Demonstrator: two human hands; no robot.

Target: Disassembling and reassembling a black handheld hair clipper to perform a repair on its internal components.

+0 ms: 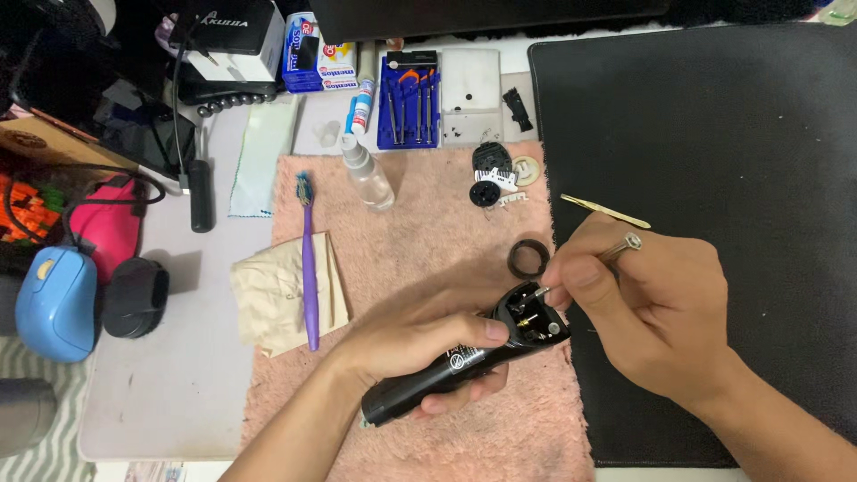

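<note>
Trimmer (464, 361), just one, gripped in left hand (420, 344); right fingers (571, 277) pinch one screwdriver (616, 253); blue case (409, 100), top center, holds four drivers.

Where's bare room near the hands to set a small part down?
The black mat right of the tweezers is bare. So is the pink towel between the purple toothbrush and the black ring. It is crowded near the screwdriver set and the loose parts.
</note>
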